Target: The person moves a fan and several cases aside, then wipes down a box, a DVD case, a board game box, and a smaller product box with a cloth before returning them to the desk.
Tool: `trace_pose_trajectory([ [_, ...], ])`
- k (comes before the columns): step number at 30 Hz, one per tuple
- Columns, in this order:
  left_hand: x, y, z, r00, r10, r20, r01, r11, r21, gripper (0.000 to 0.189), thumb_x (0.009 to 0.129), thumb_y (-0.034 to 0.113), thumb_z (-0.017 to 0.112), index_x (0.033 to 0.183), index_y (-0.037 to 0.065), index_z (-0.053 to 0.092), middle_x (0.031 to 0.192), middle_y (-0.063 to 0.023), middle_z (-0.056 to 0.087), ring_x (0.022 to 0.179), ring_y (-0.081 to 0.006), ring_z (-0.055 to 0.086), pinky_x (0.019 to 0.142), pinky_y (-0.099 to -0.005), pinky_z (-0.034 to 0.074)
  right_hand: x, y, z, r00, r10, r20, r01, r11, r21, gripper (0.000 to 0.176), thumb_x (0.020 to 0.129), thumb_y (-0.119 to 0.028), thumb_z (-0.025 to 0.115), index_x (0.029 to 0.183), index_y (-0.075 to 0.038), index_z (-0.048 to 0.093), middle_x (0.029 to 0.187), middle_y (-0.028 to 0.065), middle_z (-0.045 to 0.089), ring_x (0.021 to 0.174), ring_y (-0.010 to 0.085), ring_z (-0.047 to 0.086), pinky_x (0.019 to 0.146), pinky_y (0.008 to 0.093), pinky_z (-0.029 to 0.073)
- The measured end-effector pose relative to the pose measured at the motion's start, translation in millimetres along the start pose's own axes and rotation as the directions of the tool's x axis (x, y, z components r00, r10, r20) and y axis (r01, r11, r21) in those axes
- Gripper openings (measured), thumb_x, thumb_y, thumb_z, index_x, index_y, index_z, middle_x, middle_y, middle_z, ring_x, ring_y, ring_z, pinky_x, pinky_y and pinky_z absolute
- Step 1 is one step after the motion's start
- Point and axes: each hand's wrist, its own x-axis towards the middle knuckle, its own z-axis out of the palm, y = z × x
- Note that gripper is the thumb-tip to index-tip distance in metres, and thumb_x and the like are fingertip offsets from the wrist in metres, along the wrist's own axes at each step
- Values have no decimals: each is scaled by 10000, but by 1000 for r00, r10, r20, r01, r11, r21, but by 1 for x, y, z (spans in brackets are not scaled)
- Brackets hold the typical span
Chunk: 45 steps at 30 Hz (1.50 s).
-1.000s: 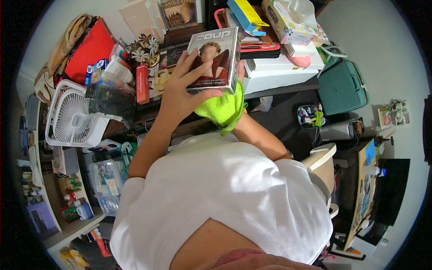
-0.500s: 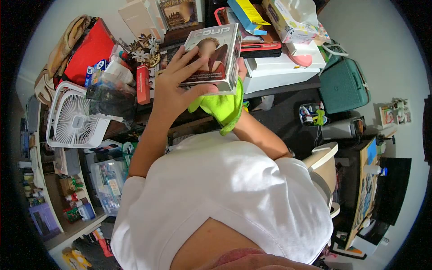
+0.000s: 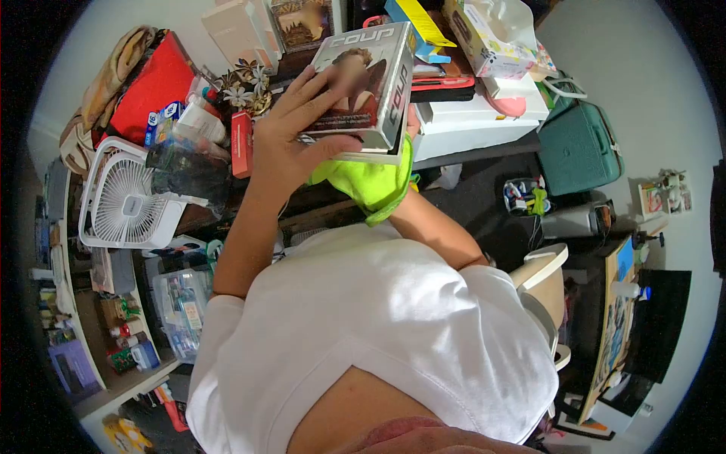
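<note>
A Coup game box (image 3: pixel 382 57) is held up over the cluttered desk, tilted so its cover and its right side with the title both show. My left hand (image 3: pixel 291 125) lies across the left of the cover, fingers spread over the picture and thumb along the lower edge. Beneath the box, my right hand (image 3: pixel 413 121) is mostly hidden; a bit of its fingers shows at the box's right edge. A bright green cloth (image 3: pixel 370 185) hangs from that hand, between it and the underside of the box.
Left of my hands are a white fan (image 3: pixel 128 193), a narrow red box (image 3: pixel 241 144) and a red cushion-like item (image 3: pixel 155 87). A tissue box (image 3: pixel 491 45) and a white box (image 3: pixel 473 125) stand at the right. Beyond them is a green case (image 3: pixel 578 147).
The game box has moved slightly up and right and turned, so its titled right side now faces the camera. Both hands have shifted along with it; the green cloth stays beneath.
</note>
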Motion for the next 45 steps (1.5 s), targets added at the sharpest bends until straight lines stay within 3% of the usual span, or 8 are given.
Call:
trace_pose_trajectory([
  [8,-3,-15,4,954,-280,-108,186,834,-520,571,622,192,742,1131,21,549,1213,-136,497,1176,-238,415,956,-321,329,-6,-3,7,998,50,-42,-50,999,11,738,738,-625,331,1283,-129,350,1221,132,443,1080,305,457,911,452,365],
  [27,-13,-25,9,995,76,60,-77,997,8,521,720,371,648,1139,78,545,1153,-155,522,1126,-305,447,933,-408,362,-2,7,10,990,33,138,-39,998,39,625,813,-591,367,1180,-91,449,1178,110,485,1068,236,479,920,407,383],
  [30,-22,-41,15,667,-725,171,413,168,-895,430,823,324,566,1126,23,514,1100,-126,541,1045,-240,506,873,-383,426,9,21,-42,987,146,72,-141,988,-60,485,838,-437,477,1161,-76,465,1082,116,544,922,232,562,819,381,463],
  [33,-39,-51,13,612,-617,495,527,-149,-837,387,853,283,539,1109,-2,484,1062,-95,554,961,-193,550,804,-345,477,16,17,-61,996,-1,-84,-53,768,-638,416,857,-389,479,1090,-45,505,923,93,604,718,224,598,661,353,498],
  [39,-58,-67,16,580,-781,229,400,29,-916,330,854,197,532,1118,14,460,1013,-88,562,911,-185,565,799,-324,476,15,-38,7,972,-198,-125,156,946,-285,580,863,-531,367,1087,-9,482,978,109,571,870,206,574,772,331,468],
  [41,-62,-64,17,595,-794,124,395,155,-906,335,856,176,526,1139,19,443,1045,-85,545,944,-171,545,812,-314,459,-1,-21,29,968,-197,-155,54,767,-639,552,890,-477,348,1140,3,454,1085,164,522,1014,259,520,881,400,402],
  [43,-61,-44,36,623,-782,7,380,295,-877,350,858,149,517,1170,23,420,1076,-84,525,973,-158,521,822,-301,440,2,23,12,820,327,469,547,-688,-477,526,877,-385,415,1174,50,416,1245,221,396,1213,313,340,993,472,238],
  [45,-72,-47,47,579,-814,51,398,227,-889,390,845,132,533,1194,22,398,1090,-84,511,979,-150,504,817,-287,425,-14,26,13,868,270,417,482,-659,-577,530,831,-307,493,1253,-10,369,1349,222,250,1295,331,162,1022,502,120],
])
